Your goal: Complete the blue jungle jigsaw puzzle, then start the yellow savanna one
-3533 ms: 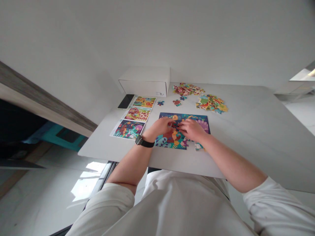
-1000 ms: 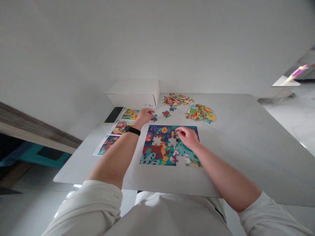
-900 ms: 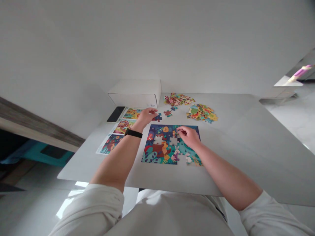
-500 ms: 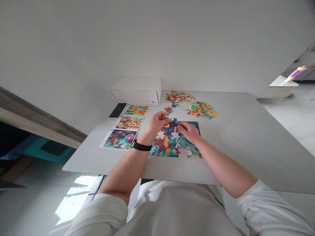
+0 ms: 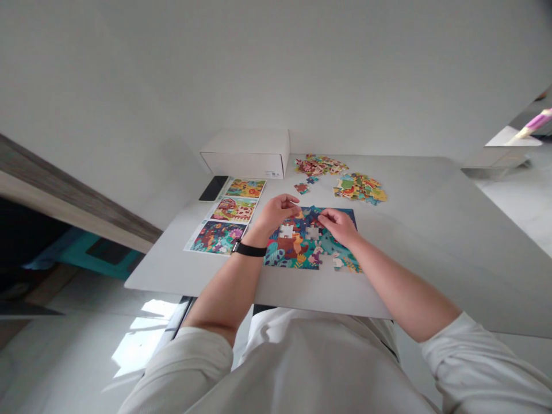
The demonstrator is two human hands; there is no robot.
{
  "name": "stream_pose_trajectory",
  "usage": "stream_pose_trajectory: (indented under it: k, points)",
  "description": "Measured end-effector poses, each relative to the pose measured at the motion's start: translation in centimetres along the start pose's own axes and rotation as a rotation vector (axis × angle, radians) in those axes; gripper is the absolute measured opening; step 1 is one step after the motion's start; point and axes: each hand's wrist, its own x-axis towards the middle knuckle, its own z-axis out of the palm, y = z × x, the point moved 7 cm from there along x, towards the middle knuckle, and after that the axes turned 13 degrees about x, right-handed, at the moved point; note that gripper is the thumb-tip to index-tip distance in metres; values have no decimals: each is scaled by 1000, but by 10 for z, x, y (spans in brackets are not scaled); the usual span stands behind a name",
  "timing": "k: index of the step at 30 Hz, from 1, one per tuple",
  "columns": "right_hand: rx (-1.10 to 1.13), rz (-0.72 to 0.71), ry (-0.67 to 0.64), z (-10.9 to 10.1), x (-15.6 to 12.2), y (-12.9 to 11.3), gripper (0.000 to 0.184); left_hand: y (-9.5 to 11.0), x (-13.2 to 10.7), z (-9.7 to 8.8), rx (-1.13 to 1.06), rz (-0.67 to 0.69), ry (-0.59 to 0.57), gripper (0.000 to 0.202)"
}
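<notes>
A partly assembled jigsaw puzzle (image 5: 297,259) with dark blue forest animals lies on the table before me. Bare table shows through two gaps inside it and one at its near edge. My right hand (image 5: 338,225) is closed at the puzzle's far side, fingertips pinching a dark blue puzzle piece (image 5: 313,214) at the top row. Over the far left corner hovers my left hand (image 5: 278,213), its thumb and fingers apart with nothing visible between them. A black band circles my left wrist.
Beyond the puzzle lie a reddish loose piece (image 5: 302,188), a small blue piece (image 5: 312,180), a pink pile (image 5: 319,165) and a yellow pile (image 5: 361,188). Picture sheets (image 5: 233,210), a phone (image 5: 214,188) and a white box (image 5: 244,164) occupy the left.
The dark blue piece, which stuck out past the far edge, now lies lower, level with the top row. My right hand stays by it. The whole view has shifted slightly.
</notes>
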Motion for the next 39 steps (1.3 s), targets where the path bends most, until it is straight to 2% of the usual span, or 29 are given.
stream_pose_trajectory:
  k: [5,9,14,19,21,26,31,36,39]
  points:
    - [8,-12,-14,0,0,1,31,-1,3,-25,58,0,107,42]
    - [-5,-20,-9,0,0,3,30,-1,4,-29,102,35,118,43]
    - [2,-11,-8,0,0,3,31,-4,4,-25,274,51,101,43]
    - [30,-8,-8,-1,0,4,32,0,1,-15,348,22,60,55]
    - [36,-10,-9,-1,0,4,32,3,-1,-7,364,25,9,56]
    - [-4,-7,-11,0,1,3,33,8,-8,12,361,78,-133,40]
    - [0,-17,-43,2,-1,-3,32,7,-8,13,332,81,-108,31]
    - [-78,-10,-124,6,-4,-9,33,6,-5,11,273,63,-69,35]
    - [-44,-29,-57,0,-4,-12,35,7,-5,11,282,73,-77,39]
